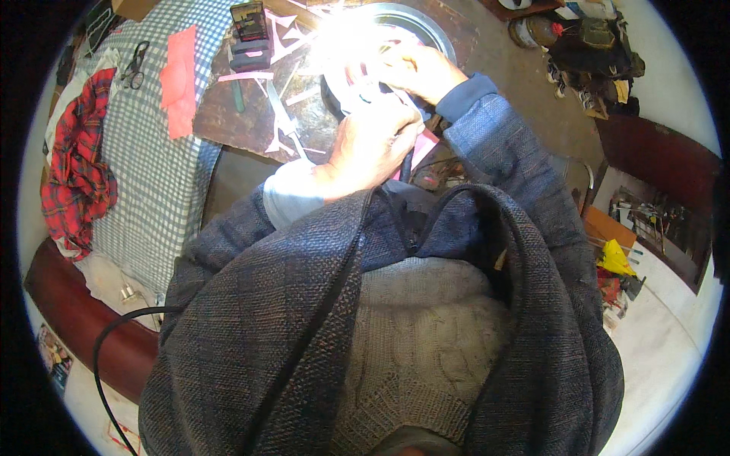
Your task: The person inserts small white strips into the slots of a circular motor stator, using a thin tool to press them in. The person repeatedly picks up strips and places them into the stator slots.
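Observation:
Both hands are close together at the near right of a dark wooden board [217,114], under a very bright light. My left hand [372,140] is closed, its fingers curled and pressed together. Just beyond it to the right, my right hand [422,72] is pinched closed with its fingertips turned toward the left one. What they hold is lost in the glare. A pink piece [423,148] shows just below and right of my left hand. Around the hands curves a round, grey-rimmed ring [441,38], partly hidden by glare and my fingers.
On the board lie pink and white strips [285,49], an open black case [249,34], a green-handled tool [239,97] and a long pale blade-like piece [277,110]. A checkered cloth [163,175] at left bears scissors [135,64] and a pink sheet [179,80]. A chair [654,144] stands right.

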`<state>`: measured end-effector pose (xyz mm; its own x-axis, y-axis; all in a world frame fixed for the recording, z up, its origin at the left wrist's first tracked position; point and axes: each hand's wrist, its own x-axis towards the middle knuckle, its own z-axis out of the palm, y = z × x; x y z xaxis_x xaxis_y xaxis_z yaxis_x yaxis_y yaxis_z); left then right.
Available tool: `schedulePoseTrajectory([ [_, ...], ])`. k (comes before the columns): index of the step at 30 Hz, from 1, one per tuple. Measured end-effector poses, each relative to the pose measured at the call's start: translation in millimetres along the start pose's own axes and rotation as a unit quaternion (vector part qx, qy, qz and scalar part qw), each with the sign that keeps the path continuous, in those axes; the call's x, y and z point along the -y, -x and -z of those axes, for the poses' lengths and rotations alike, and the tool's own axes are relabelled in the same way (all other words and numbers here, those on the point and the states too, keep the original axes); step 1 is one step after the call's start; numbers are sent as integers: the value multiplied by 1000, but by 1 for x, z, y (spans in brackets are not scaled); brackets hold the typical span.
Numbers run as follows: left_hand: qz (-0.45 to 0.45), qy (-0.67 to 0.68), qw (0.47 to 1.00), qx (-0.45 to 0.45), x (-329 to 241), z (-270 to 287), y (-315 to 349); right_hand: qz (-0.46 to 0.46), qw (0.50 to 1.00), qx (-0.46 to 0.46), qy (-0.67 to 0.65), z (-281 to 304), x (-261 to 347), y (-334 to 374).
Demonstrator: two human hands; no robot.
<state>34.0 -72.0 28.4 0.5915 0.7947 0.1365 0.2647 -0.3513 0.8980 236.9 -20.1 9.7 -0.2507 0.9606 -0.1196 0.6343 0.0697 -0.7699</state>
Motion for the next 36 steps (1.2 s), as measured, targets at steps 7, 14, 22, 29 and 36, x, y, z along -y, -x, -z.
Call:
schedulePoseTrajectory([
  [7, -82, -85, 992, -39, 18, 17, 0, -109, 994, 25, 5, -8, 13, 12],
  [14, -119, -102, 983, -94, 105, 69, -74, -88, 996, 2, 22, -8, 18, 15],
  [22, -73, -252, 948, -180, 67, 226, -54, -54, 995, -55, 64, -19, 9, 2],
  [29, -5, 243, 952, -188, -55, 269, 2, -23, 985, -115, 130, -29, -9, -27],
  [36, -45, 524, 840, -133, -110, 283, 1, -11, 984, -156, 86, -32, -43, -36],
])
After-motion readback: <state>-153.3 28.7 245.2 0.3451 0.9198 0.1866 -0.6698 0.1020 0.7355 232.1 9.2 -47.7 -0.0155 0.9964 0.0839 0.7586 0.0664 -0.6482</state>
